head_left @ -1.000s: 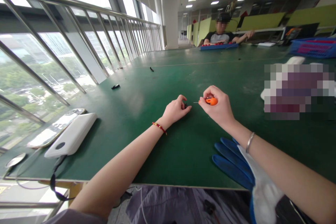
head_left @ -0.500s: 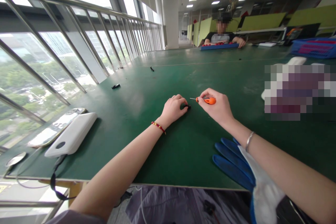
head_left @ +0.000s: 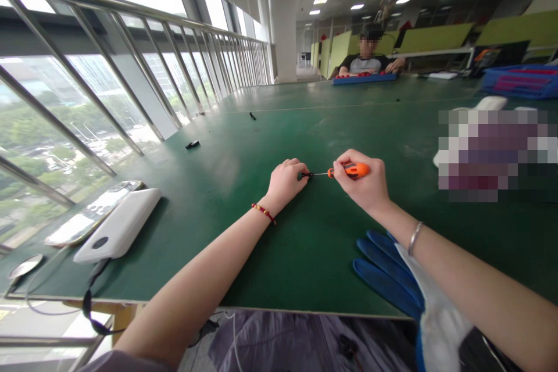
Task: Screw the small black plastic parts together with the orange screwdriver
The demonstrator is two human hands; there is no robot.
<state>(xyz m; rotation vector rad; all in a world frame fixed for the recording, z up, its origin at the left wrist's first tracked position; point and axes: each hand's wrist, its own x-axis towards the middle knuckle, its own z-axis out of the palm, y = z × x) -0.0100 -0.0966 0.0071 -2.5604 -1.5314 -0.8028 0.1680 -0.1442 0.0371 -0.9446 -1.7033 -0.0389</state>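
My left hand [head_left: 288, 179] rests on the green table [head_left: 209, 232], its fingers closed on a small black part [head_left: 307, 175] whose kind I cannot make out. In my right hand [head_left: 365, 183] is an orange and black screwdriver [head_left: 355, 171], held level with its thin shaft pointing left. The shaft's tip is at the right end of the black part; whether it sits inside is too small to tell. Below my right wrist lies a blue and white work glove [head_left: 387, 273], partly covered by my forearm.
At left lie a white power bank [head_left: 120, 226] with a cable and a phone [head_left: 93, 212], beside a metal railing. Small black pieces [head_left: 192, 144] are farther back. A person [head_left: 368, 61] sits at the far edge behind a blue tray. A blue basket [head_left: 518, 81] stands at far right.
The screwdriver's handle has shifted slightly right and down, and its tip now meets the black part instead of hovering above it. My left hand has barely moved.
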